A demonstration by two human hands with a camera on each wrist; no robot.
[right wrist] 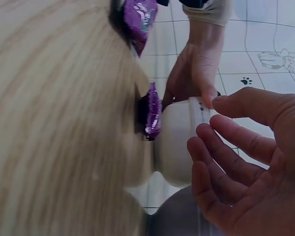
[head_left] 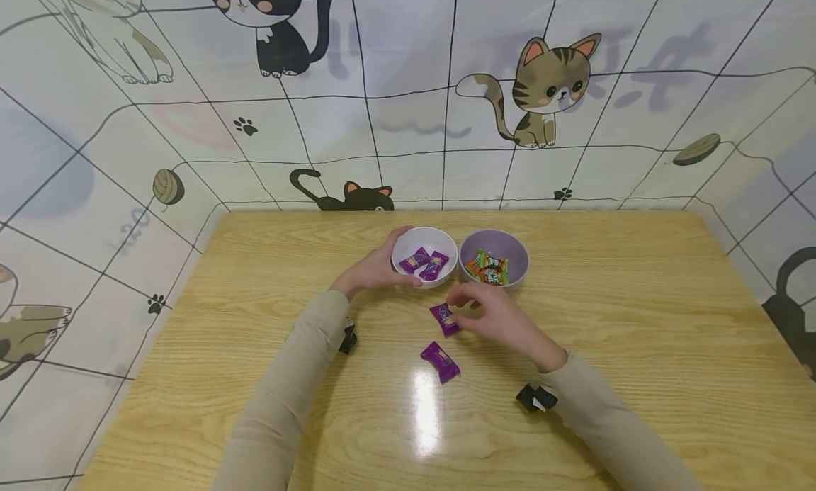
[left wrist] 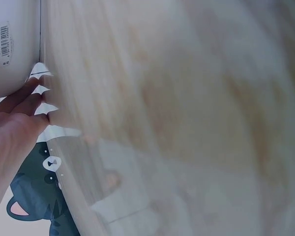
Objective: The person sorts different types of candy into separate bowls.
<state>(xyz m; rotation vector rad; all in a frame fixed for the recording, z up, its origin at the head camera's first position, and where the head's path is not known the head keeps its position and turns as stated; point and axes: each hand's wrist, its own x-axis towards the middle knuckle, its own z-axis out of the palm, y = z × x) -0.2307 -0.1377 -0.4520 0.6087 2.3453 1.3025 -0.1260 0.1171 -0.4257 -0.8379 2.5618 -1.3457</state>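
My left hand [head_left: 381, 263] grips the side of a white bowl [head_left: 452, 270], thumb at its near rim and fingers round the far side. Two purple-wrapped candies [head_left: 434, 266] lie in the bowl. My right hand [head_left: 494, 319] hovers beside another purple candy [head_left: 444, 319] on the table. In the right wrist view its fingers [right wrist: 231, 132] are loosely bent, with nothing between them, and that purple candy [right wrist: 154, 113] lies apart from them. A further purple candy [head_left: 440, 362] lies nearer the front. The left wrist view shows the fingers against the bowl's outer wall [left wrist: 14, 73].
A purple bowl [head_left: 519, 261] with several green and orange candies [head_left: 492, 268] stands just right of the white one. The wooden table [head_left: 637, 300] meets a cat-printed cloth [head_left: 408, 122] at the back. Black devices [head_left: 537, 398] sit at both wrists.
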